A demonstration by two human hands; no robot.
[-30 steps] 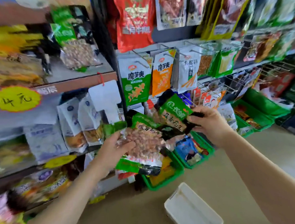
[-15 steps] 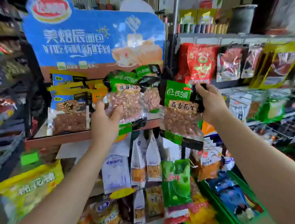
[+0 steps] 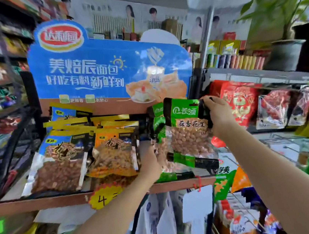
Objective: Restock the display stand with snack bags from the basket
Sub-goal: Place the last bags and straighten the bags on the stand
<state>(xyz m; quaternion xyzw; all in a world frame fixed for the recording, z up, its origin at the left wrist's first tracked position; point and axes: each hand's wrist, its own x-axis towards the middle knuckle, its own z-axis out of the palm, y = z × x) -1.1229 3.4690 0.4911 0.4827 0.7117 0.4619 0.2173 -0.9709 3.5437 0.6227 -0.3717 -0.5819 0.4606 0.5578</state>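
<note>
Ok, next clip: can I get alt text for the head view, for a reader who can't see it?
A person's right hand grips the top corner of a green peanut bag, held upright over the display stand shelf, while the left hand holds more green bags behind it. Blue and orange peanut bags lie to the left, under a blue bread sign.

A potted plant [image 3: 285, 32] stands on the high shelf at upper right, above red bags [image 3: 241, 100] of what may be dried fruit, too blurred to read. A yellow price tag [image 3: 104, 197] marked 4 hangs below. White pouches [image 3: 161, 221] hang lower down.
</note>
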